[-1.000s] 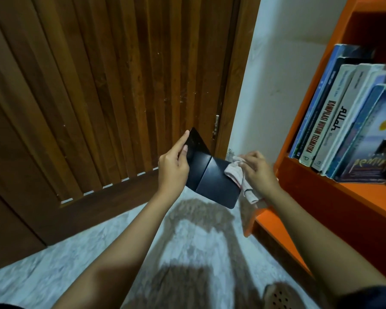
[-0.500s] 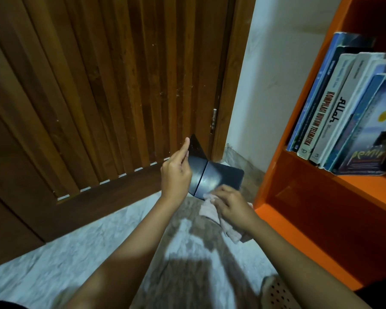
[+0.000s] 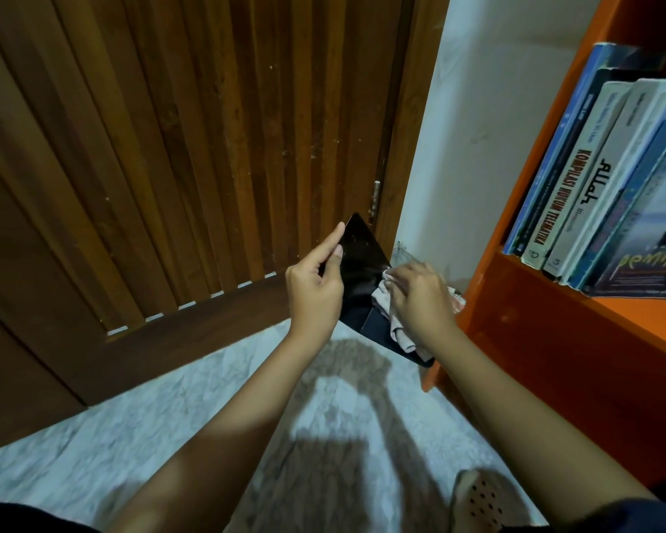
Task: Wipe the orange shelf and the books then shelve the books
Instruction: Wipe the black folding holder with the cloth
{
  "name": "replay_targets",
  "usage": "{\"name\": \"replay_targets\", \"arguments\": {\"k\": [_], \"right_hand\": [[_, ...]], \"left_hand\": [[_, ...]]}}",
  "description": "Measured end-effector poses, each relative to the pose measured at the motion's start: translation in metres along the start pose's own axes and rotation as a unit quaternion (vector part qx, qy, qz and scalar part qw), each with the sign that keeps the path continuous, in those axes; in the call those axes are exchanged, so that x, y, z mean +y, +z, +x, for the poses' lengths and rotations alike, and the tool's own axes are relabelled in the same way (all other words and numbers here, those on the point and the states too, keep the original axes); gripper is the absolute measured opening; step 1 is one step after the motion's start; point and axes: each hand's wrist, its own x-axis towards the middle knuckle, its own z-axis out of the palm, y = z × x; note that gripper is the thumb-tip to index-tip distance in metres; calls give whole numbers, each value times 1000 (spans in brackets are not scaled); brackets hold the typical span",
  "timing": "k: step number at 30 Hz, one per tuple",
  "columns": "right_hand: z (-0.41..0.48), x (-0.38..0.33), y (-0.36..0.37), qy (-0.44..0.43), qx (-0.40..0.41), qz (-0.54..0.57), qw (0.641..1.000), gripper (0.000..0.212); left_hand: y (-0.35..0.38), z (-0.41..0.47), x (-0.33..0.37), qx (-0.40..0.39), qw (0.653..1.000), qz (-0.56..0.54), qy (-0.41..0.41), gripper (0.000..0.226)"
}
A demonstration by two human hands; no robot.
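The left hand (image 3: 315, 288) pinches a dark book (image 3: 362, 259) by its top edge; the right hand (image 3: 420, 298) clutches a cloth (image 3: 391, 319) against its cover, beside the orange shelf (image 3: 535, 325). Wiping is in hand; shelving beside the standing books (image 3: 608, 194) likely follows.

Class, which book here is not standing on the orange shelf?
The black book: the left hand grips it, the right hand presses a cloth on it; the other books lean together on the orange shelf.
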Motion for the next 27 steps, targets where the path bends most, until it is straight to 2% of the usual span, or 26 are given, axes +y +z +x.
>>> {"name": "replay_targets", "arguments": {"k": [3,9,13,15,18,20,23,27], "right_hand": [[-9,-11,2,-28,-10,19,999,17],[-43,-24,22,-23,-88,67,994,19],[-53,-21,30,-53,-215,17,975,18],[-56,-22,25,-21,-224,90,970,16],[-53,-30,6,60,-82,258,961,12],[-44,-36,-4,95,20,312,945,12],[-22,-48,-7,167,136,317,924,7],[5,-62,-6,221,221,272,910,11]], "left_hand": [[-3,3,1,19,1000,-12,-7,32],[-4,2,1,35,999,-20,-7,32],[-7,-6,-3,84,996,10,5,34],[-9,-5,-1,109,994,17,12,36],[-10,-3,2,135,991,9,11,35],[-8,-4,5,147,989,-16,-7,35],[0,-10,13,146,988,-53,-20,34],[12,-14,29,120,988,-97,-25,35]]}}
